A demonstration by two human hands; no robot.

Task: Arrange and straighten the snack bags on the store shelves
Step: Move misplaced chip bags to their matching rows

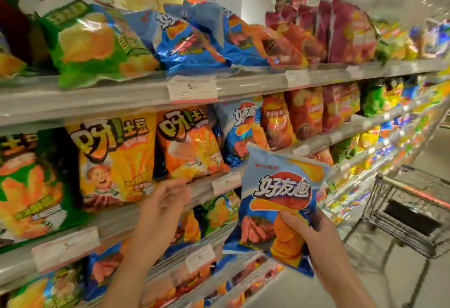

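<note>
My right hand [298, 224] grips a blue chip bag [280, 190] by its lower middle and holds it upright in front of the shelves. My left hand [165, 203] is raised at the front edge of the middle shelf [146, 212], just below an orange chip bag [190, 142]; whether its fingers touch that bag I cannot tell. A yellow bag [114, 159] stands to the left of the orange one. Another blue bag [238, 129] of the same kind stands on the middle shelf behind the held one. On the top shelf, blue bags [190, 39] lie tilted and slumped.
A green bag [95, 42] hangs over the top shelf's edge at the left. Red and purple bags [348, 32] fill the shelves to the right. A metal shopping cart [411, 210] stands in the aisle at the right. Price tags [192, 88] line the shelf edges.
</note>
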